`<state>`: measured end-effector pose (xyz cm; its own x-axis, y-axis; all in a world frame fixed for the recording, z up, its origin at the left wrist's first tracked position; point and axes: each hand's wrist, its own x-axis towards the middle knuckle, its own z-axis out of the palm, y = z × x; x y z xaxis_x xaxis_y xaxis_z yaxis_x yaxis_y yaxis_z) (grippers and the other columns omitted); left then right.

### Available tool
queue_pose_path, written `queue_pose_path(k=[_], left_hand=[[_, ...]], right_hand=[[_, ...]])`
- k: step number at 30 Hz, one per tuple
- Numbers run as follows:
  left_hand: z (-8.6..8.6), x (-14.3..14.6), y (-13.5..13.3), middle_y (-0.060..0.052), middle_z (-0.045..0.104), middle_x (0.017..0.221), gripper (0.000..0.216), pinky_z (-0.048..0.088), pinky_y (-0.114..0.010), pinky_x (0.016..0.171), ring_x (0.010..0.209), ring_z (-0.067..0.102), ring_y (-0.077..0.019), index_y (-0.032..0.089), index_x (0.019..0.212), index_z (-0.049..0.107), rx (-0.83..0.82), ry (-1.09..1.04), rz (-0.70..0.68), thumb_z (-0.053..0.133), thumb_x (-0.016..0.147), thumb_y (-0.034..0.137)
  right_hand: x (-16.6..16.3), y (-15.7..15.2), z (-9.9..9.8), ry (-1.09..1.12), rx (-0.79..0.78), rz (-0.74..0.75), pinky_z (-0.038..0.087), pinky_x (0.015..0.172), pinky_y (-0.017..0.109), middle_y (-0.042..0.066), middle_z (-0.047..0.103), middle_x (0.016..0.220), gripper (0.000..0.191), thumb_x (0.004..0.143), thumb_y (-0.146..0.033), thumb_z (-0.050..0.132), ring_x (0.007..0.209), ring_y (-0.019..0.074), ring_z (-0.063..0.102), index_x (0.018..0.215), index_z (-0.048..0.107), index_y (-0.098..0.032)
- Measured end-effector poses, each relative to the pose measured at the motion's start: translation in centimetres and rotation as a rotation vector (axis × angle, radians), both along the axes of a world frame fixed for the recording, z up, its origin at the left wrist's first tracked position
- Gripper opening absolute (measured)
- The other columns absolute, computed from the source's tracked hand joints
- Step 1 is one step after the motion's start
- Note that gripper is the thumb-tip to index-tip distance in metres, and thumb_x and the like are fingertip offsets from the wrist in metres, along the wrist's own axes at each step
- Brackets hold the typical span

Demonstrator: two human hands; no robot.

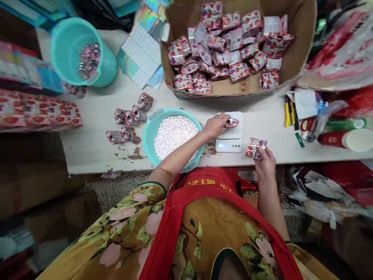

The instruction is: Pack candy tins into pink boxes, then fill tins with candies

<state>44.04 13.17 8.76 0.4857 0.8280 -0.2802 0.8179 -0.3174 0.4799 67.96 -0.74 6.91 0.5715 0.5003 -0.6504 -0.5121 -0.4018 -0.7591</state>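
My left hand (215,125) reaches over to a small white scale (230,136) and pinches a small red-rimmed tin (232,123) that sits on its platform. My right hand (264,159) holds a strawberry-printed packet (255,147) just right of the scale, above the table's front edge. A teal basin (151,130) full of small white candies (173,134) stands left of the scale, under my left forearm.
A cardboard box (300,46) of strawberry-printed tins stands at the back. Loose tins (128,118) lie left of the basin. A teal bucket (70,42) is at the back left, stacked packets (37,111) at the left, pens, scissors and cups (335,134) at the right.
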Motion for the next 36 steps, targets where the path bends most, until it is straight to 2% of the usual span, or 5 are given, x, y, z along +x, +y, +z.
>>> queue_pose_path(k=[9,15,24,28,36], left_hand=[[6.7,-24.4,-8.7,-0.013,0.068,0.124,0.045,0.055,-0.042,0.087,0.101,0.068,-0.0285,0.021,0.13,0.054,0.306,0.165,1.117,0.064,0.095,0.046],[0.0,-33.9,-14.1,-0.021,0.065,0.128,0.045,0.051,-0.05,0.097,0.114,0.065,-0.0385,0.012,0.127,0.056,-0.102,0.457,1.248,0.065,0.09,0.036],[-4.0,-28.8,-13.4,-0.018,0.056,0.143,0.045,0.037,-0.05,0.117,0.139,0.047,-0.0318,0.016,0.139,0.054,0.354,0.157,1.221,0.052,0.101,0.04],[-5.5,-21.2,-10.0,-0.018,0.058,0.141,0.051,0.037,-0.046,0.116,0.134,0.051,-0.0313,0.016,0.136,0.059,0.178,-0.016,0.861,0.055,0.099,0.051],[-6.0,-13.8,-9.5,-0.015,0.066,0.125,0.046,0.046,-0.042,0.101,0.116,0.059,-0.0301,0.018,0.12,0.069,0.078,0.022,0.693,0.058,0.096,0.056]], right_hand=[[-3.6,2.9,0.0,-0.02,0.059,0.148,0.059,0.052,0.02,-0.001,0.073,0.086,0.05,0.046,-0.022,0.093,0.068,0.0112,0.069,0.089,0.069,-0.015],[-6.5,4.1,0.6,-0.015,0.062,0.24,0.059,0.051,0.019,-0.001,0.073,0.083,0.052,0.047,-0.025,0.095,0.065,0.011,0.069,0.091,0.069,-0.015],[-10.5,4.7,2.6,-0.117,0.147,0.372,0.06,0.065,0.023,0.001,0.074,0.092,0.055,0.047,-0.027,0.095,0.077,0.0126,0.07,0.095,0.07,-0.016],[-13.2,5.4,3.7,-0.223,0.193,0.589,0.061,0.081,0.032,0.003,0.075,0.103,0.06,0.054,-0.032,0.093,0.088,0.0167,0.071,0.108,0.073,-0.018],[-16.1,6.7,4.5,-0.229,0.206,0.754,0.059,0.082,0.031,0.0,0.074,0.093,0.056,0.049,-0.034,0.095,0.082,0.0156,0.068,0.098,0.072,-0.018]])
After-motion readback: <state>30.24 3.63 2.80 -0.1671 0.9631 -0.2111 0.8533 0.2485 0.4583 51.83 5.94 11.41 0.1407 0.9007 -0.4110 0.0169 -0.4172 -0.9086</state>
